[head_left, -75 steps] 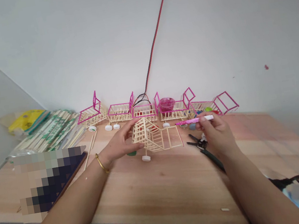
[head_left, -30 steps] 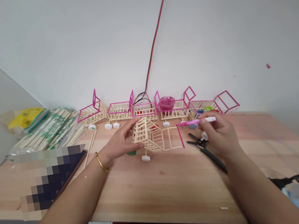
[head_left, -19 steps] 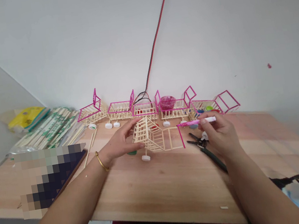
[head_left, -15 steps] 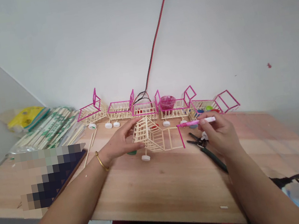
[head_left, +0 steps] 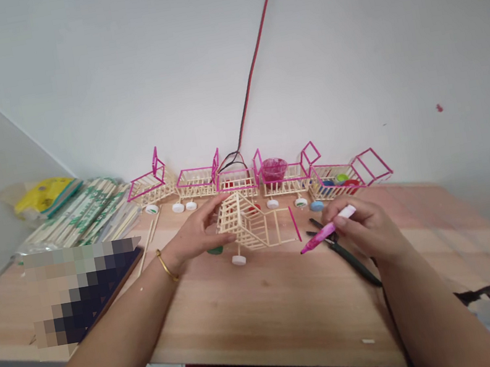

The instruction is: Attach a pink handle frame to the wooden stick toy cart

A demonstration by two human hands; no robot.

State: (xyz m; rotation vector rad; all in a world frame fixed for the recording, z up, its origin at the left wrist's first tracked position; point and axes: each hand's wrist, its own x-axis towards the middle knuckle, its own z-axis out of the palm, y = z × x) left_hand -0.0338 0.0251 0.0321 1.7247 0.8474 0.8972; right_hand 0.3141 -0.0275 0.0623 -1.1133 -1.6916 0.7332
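Note:
My left hand (head_left: 201, 231) is closed on the back end of a small cart made of wooden sticks (head_left: 242, 221), with a white bottle-cap wheel (head_left: 239, 260) below. The cart's handle frame points right; its end bar (head_left: 295, 223) is coloured magenta, the rest is bare wood. In my right hand (head_left: 359, 224) is a pink marker (head_left: 324, 235), gripped between thumb and fingers. Its tip points down-left, just below the magenta bar and apart from it. Black-handled pliers (head_left: 346, 257) lie partly beneath that hand.
Along the wall stand several stick carts (head_left: 198, 182) with magenta rims, one holding a magenta cup (head_left: 274, 170) and another coloured caps (head_left: 342, 178). Packs of sticks (head_left: 85, 210) and a yellow bag (head_left: 43, 197) lie left. A glue gun's black part (head_left: 480, 294) sits right.
My right hand has brought the marker tip down and away from the top of the magenta bar, tilting the marker. The left hand and its cart have barely moved.

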